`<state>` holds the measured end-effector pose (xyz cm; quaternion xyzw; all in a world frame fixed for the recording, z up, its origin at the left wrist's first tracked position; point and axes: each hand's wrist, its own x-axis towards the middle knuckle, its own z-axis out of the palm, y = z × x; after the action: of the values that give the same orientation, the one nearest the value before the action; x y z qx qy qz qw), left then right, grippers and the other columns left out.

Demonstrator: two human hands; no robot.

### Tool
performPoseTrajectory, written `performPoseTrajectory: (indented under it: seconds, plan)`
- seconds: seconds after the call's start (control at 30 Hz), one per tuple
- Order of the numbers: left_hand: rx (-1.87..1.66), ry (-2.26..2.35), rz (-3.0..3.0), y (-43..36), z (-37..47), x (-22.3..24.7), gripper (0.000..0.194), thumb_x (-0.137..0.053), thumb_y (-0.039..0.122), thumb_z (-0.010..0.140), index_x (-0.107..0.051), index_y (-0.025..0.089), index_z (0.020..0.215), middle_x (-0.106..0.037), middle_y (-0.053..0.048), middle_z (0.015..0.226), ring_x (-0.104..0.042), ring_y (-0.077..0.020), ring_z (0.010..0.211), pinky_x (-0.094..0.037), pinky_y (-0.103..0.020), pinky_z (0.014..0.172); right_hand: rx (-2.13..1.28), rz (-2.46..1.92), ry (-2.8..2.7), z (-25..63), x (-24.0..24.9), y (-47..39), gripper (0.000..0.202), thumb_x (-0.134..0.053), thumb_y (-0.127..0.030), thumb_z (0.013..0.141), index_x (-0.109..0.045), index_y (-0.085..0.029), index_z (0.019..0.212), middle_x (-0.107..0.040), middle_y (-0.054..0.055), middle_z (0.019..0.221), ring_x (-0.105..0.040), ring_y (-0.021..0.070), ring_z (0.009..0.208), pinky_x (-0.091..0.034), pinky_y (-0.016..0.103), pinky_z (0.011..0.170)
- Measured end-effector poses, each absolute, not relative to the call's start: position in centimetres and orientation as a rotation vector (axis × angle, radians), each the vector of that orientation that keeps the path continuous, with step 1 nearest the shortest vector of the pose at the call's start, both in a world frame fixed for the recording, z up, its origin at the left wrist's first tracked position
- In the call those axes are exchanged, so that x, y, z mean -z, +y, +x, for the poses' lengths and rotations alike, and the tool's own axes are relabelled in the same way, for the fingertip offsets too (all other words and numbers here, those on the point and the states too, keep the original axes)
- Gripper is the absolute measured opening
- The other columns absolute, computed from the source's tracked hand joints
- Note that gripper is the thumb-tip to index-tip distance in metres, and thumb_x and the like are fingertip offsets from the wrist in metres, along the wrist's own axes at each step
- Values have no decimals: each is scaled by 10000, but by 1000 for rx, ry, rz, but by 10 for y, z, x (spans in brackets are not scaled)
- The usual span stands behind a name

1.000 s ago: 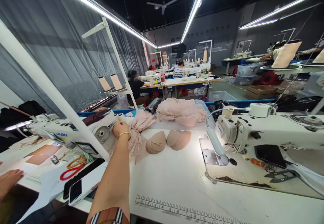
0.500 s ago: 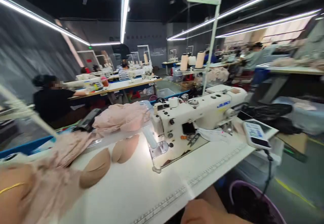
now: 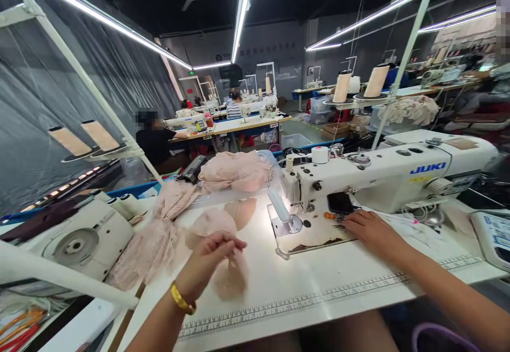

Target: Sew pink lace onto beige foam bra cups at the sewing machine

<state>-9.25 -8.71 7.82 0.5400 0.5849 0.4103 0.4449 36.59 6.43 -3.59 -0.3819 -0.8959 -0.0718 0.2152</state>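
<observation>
My left hand (image 3: 213, 256) is closed in a pinch on a beige, cup-shaped fabric piece (image 3: 231, 280), which hangs over the white table and is blurred. Behind the hand lie a sheer pink fabric (image 3: 207, 222) and another beige cup piece (image 3: 243, 211). My right hand (image 3: 370, 232) rests on the sewing machine bed, its fingers closed over small dark thread snips (image 3: 338, 225) that are mostly hidden. Next to its fingertips are an orange beaded item (image 3: 329, 215) and a black rectangular object (image 3: 340, 202). The lit presser foot area (image 3: 292, 223) lies between my hands.
The white JUKI machine (image 3: 390, 169) spans the right side. Pink fabric heaps (image 3: 239, 169) lie behind and to the left. A ruler strip (image 3: 319, 293) runs along the table's front edge. A control panel (image 3: 492, 238) stands at right, another machine (image 3: 79, 240) at left. A co-worker (image 3: 153, 139) sits beyond.
The view has swung, shifting the machine rightward. My left hand has moved over the table and lifted a beige cup piece. My right hand has come up from below the table edge onto the snips.
</observation>
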Motion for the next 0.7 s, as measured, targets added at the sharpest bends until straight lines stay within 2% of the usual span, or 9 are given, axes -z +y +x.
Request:
performPoseTrajectory:
  seconds: [0.1, 0.17, 0.23, 0.27, 0.4, 0.5, 0.57, 0.63, 0.7]
  plan:
    - [-933, 1254, 1235, -89, -46, -49, 496, -862, 522, 740, -715, 189, 1078, -756, -125, 1096, -664, -235, 957, -516, -353, 842, -83, -1059, -2379, 338, 19, 32, 294, -364, -230, 1040, -654, -206, 1077, -729, 129, 952, -677, 263, 851, -528, 381, 752]
    - [-900, 1179, 1171, -88, -31, -38, 604, -906, 458, 710, -666, 206, 1204, -741, -116, 1130, -642, -183, 883, -502, -331, 837, -415, -1076, -2327, 306, 0, 2, 292, -299, -267, 1086, -579, -211, 1143, -693, 50, 797, -649, 202, 661, -498, 305, 625]
    - [-887, 1134, 1140, -85, -24, -34, 698, -928, 424, 694, -619, 218, 1286, -721, -100, 1142, -582, -121, 770, -484, -297, 803, -512, -969, -2400, 272, -15, -22, 199, -410, -324, 1084, -566, -219, 1147, -702, 43, 879, -667, 200, 753, -487, 289, 664]
    - [-890, 1116, 1138, -84, -23, -34, 724, -931, 418, 693, -603, 222, 1308, -709, -84, 1130, -543, -97, 724, -472, -280, 777, -435, -890, -2466, 256, -19, -31, 171, -481, -342, 1067, -585, -220, 1125, -708, 56, 938, -670, 210, 808, -477, 291, 693]
    - [-902, 1077, 1153, -80, -18, -33, 755, -925, 402, 700, -573, 238, 1348, -607, 17, 926, -459, -68, 661, -420, -232, 682, 84, -839, -2602, 213, -14, -42, 140, -532, -230, 1040, -610, -211, 926, -654, 34, 785, -580, 190, 698, -359, 297, 649]
    - [-890, 1063, 1159, -80, -9, -28, 802, -901, 366, 700, -526, 241, 1397, -473, 70, 797, -442, -70, 648, -388, -219, 647, 170, -814, -2616, 195, -2, -43, 139, -538, -124, 993, -597, -206, 898, -631, 27, 765, -539, 179, 673, -308, 306, 627]
    - [-851, 1072, 1183, -81, -8, -26, 860, -869, 346, 687, -467, 233, 1439, -519, 54, 842, -446, -69, 638, -401, -228, 650, 154, -804, -2589, 189, 1, -45, 155, -523, -111, 987, -589, -206, 885, -617, 21, 749, -527, 177, 655, -292, 316, 610]
    - [-762, 1129, 1262, -83, -19, -34, 902, -816, 338, 679, -413, 230, 1478, -623, -10, 990, -477, -80, 637, -444, -257, 668, 141, -810, -2557, 193, 2, -49, 184, -496, -157, 1018, -581, -213, 865, -605, 13, 725, -521, 172, 629, -293, 320, 598]
    - [-651, 1290, 1418, -87, -47, -52, 856, -738, 346, 698, -423, 237, 1485, -674, -69, 1119, -544, -126, 665, -499, -310, 697, 141, -848, -2547, 212, 3, -49, 229, -460, -214, 1051, -575, -223, 853, -608, 10, 720, -536, 170, 628, -324, 312, 607]
